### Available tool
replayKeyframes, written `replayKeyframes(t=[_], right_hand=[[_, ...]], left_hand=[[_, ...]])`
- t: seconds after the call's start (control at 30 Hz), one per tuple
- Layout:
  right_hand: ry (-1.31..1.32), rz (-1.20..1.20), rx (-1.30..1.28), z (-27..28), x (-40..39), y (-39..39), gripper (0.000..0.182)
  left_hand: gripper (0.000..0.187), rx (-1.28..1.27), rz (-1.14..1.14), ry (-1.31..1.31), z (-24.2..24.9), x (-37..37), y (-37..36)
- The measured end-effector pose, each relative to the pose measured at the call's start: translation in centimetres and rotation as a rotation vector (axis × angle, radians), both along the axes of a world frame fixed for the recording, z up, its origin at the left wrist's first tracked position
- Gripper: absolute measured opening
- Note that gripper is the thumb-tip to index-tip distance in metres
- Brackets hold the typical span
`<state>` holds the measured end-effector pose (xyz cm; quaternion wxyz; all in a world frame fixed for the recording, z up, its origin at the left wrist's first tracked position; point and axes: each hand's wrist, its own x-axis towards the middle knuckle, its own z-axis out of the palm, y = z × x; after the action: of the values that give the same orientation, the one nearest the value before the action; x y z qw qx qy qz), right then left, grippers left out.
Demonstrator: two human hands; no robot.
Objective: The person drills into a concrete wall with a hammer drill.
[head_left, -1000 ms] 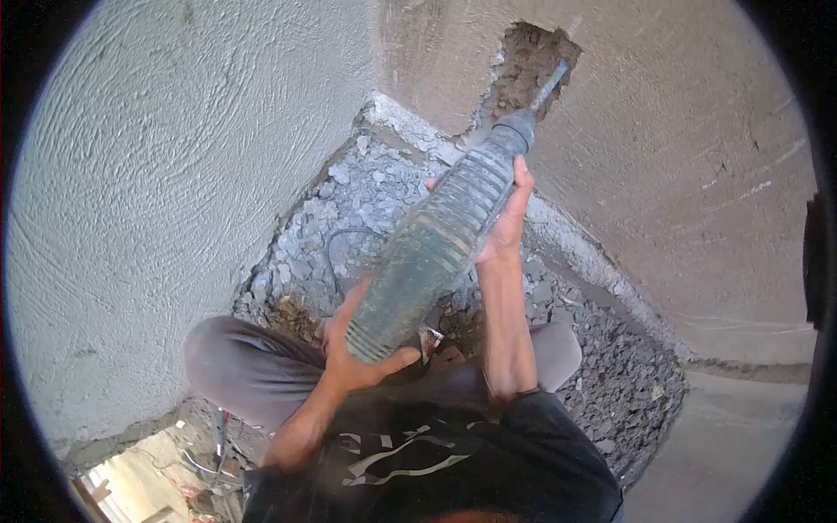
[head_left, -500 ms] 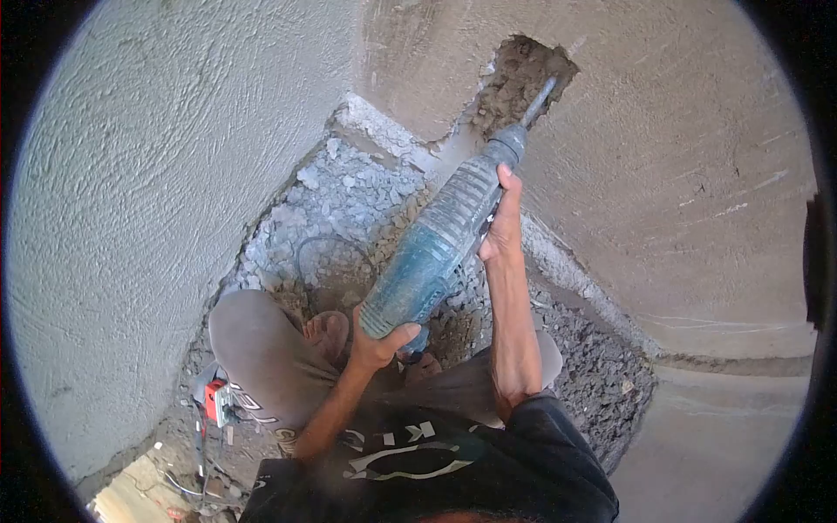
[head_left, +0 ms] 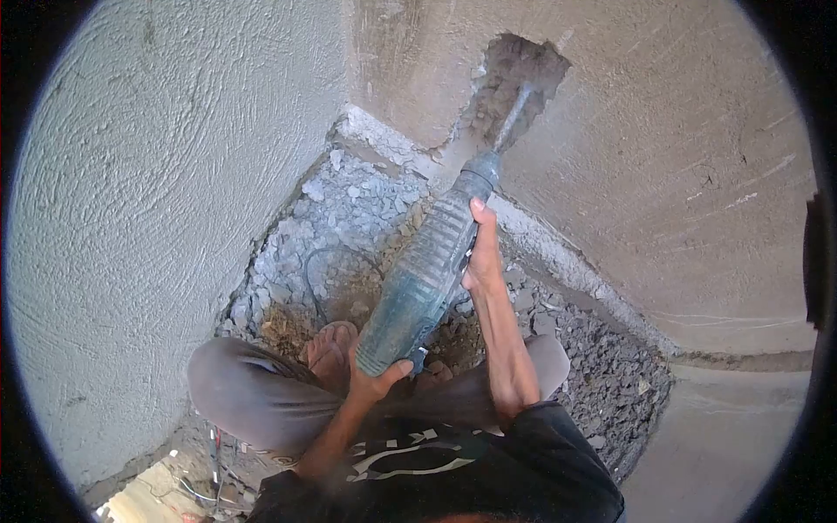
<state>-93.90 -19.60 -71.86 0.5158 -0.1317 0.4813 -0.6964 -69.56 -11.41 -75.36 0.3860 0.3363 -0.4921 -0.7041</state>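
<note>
A dusty teal demolition hammer slants up and to the right across the middle of the view. My left hand grips its rear end, thumb over the casing. Further forward, my right hand is wrapped round the right side near the front, its fingers partly hidden beneath the body. The steel chisel bit reaches into a rough hole broken in the brown plastered wall. Dust blurs the air around the bit.
Broken grey rubble fills the corner below the hole. To the left rises a textured grey wall. A dark cable curves over the debris by my foot. Dark loose soil lies at the right, and thin wires at lower left.
The hammer and both hands have shifted down and slightly left in view. The bit has moved from the hole's right side toward its lower middle. The red box at lower left no longer shows.
</note>
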Motion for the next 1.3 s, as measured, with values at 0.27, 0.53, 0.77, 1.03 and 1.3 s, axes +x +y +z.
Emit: replayKeyframes(t=[0.27, 0.53, 0.77, 1.03, 1.3], right_hand=[[-0.003, -0.02, -0.018, 0.5, -0.3, 0.9, 0.056], [-0.053, -0.032, -0.021, 0.0, -2.3, 0.1, 0.054], [0.057, -0.054, 0.056, 1.5, -3.2, 0.1, 0.054], [-0.006, -0.021, 0.089, 0.1, -3.9, 0.5, 0.055], [-0.002, 0.047, 0.07, -2.2, -0.1, 0.9, 0.058]], left_hand=[[0.064, 0.019, -0.028, -0.042, -0.5, -0.2, 0.4], [0.056, 0.037, -0.073, -0.046, -1.7, -1.8, -0.6], [0.054, 0.077, -0.068, 0.019, -1.7, -4.0, -0.1], [0.053, -0.018, -0.039, -0.021, -2.5, -4.5, 0.4], [0.052, 0.015, 0.027, -0.083, 0.7, -0.2, 1.0]])
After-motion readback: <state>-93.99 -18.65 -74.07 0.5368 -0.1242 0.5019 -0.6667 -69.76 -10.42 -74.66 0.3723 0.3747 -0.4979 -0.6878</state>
